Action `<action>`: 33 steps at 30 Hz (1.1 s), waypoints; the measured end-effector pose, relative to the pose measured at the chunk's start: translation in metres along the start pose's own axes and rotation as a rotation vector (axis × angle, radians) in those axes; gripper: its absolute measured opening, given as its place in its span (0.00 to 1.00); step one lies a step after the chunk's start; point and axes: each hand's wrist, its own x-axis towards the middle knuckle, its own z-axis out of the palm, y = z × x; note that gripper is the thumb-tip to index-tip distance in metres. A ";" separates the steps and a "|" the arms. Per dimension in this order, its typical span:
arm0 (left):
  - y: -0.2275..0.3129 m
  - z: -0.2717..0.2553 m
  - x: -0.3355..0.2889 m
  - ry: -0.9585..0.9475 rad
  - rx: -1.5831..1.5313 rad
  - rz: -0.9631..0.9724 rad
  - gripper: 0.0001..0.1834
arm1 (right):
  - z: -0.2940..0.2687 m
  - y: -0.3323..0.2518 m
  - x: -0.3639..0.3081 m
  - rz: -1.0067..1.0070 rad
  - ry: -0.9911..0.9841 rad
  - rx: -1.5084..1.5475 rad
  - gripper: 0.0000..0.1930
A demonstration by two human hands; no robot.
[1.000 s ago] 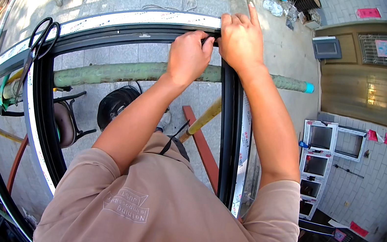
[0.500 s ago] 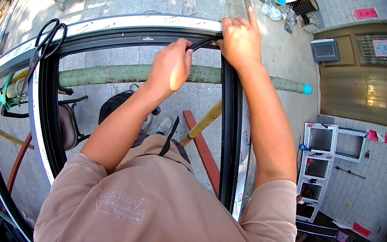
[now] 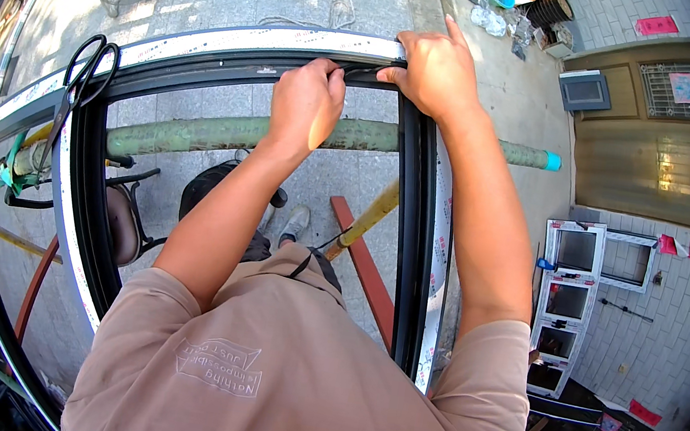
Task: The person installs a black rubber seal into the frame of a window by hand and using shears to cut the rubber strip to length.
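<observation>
both hands (image 3: 371, 91) press black seal strip (image 3: 357, 70), running left-right along frame (image 3: 210, 42) top.

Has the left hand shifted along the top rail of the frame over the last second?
Yes. The left hand slid left, away from the frame corner, then came partway back; the right hand stayed at that corner.

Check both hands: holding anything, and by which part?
Both pinch the black rubber seal strip at the frame's top rail. Left hand grips it mid-strip; right hand presses its end at the frame corner.
</observation>
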 end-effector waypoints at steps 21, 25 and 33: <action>-0.004 0.005 -0.006 0.073 -0.054 0.061 0.11 | 0.022 -0.031 -0.007 -0.084 0.265 0.221 0.31; -0.001 0.004 -0.006 0.054 -0.047 0.034 0.11 | 0.020 -0.031 -0.005 -0.047 0.220 0.223 0.31; -0.007 0.009 -0.006 0.100 -0.066 0.058 0.11 | 0.009 -0.032 -0.002 -0.059 0.119 0.168 0.28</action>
